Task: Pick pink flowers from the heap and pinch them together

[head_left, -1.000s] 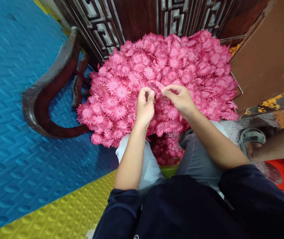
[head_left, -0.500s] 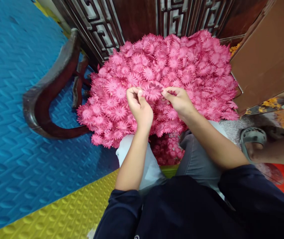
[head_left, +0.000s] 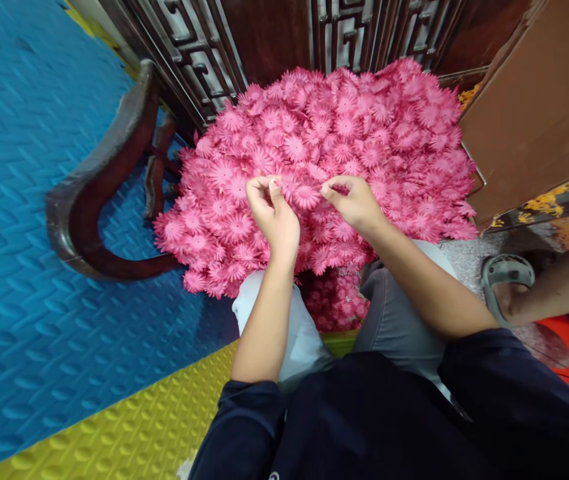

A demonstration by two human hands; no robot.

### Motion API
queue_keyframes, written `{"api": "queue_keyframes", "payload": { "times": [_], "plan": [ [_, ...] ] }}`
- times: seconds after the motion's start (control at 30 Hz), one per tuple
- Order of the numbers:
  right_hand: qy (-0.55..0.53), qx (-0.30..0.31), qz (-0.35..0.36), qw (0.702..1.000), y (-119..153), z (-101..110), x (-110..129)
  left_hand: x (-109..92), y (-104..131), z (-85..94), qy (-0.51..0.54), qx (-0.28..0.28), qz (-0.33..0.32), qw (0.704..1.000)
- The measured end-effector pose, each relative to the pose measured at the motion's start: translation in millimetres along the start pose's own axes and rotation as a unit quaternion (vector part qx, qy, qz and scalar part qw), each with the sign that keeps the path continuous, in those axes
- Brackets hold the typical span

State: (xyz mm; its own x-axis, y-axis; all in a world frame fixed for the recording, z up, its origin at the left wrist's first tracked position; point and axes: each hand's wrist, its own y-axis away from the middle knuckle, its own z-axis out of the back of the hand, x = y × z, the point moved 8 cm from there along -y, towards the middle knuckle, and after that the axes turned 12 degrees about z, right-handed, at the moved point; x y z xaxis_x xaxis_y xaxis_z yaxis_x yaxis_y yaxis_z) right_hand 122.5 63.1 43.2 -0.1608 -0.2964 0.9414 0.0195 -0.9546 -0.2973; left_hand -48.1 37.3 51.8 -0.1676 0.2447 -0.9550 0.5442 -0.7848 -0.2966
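In front of me a large heap of pink artificial flowers with narrow, pointed petals spreads up to my knees. Over its middle is my left hand, thumb and forefinger pinched together; pink petals show right beside the fingertips. My right hand is a short way to the right, also in a pinch, its tips pointing left. Between the two hands a pink flower shows face up. Whether either pinch grips a petal or flower is lost against the pink behind. More pink flowers lie lower down between my legs.
A dark curved wooden chair arm stands on the blue mat to the left. Dark carved wooden panels rise behind the heap. At right are a brown cardboard box, orange flowers and another person's sandalled foot.
My hands have moved slightly apart, the left one going left. The darker-edged pink flower earlier stretched between my fingertips no longer shows there.
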Motion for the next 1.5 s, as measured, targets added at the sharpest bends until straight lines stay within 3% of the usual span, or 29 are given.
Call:
{"api": "queue_keyframes", "payload": {
  "times": [0.27, 0.47, 0.67, 0.93, 1.1, 1.33, 1.5],
  "plan": [
    [-0.045, -0.023, -0.021, 0.999, 1, -1, -6, 7, -2, -3.5, -0.001, 0.024, 0.018, 1.000],
    [-0.066, 0.024, 0.003, 0.998, 4, -15, -3, 8, -3, 2.0, 0.001, 0.000, 0.032, 0.999],
    [-0.064, 0.047, 0.039, 0.996, 8, -19, 13, 5, -3, 0.5, 0.003, 0.014, 0.032, 0.999],
    [-0.001, 0.035, 0.033, 0.999, 5, -15, -1, 3, 4, -16.8, 0.006, 0.105, 0.039, 0.994],
    [0.014, 0.051, 0.052, 0.997, 5, -13, 6, -5, 9, -21.5, 0.025, 0.146, 0.042, 0.988],
    [-0.066, 0.027, -0.002, 0.997, 5, -6, 5, -9, 8, -24.8, -0.032, 0.182, 0.007, 0.983],
    [-0.071, 0.048, 0.009, 0.996, 5, -9, 5, -5, 4, -16.6, -0.057, 0.119, -0.003, 0.991]
  ]
}}
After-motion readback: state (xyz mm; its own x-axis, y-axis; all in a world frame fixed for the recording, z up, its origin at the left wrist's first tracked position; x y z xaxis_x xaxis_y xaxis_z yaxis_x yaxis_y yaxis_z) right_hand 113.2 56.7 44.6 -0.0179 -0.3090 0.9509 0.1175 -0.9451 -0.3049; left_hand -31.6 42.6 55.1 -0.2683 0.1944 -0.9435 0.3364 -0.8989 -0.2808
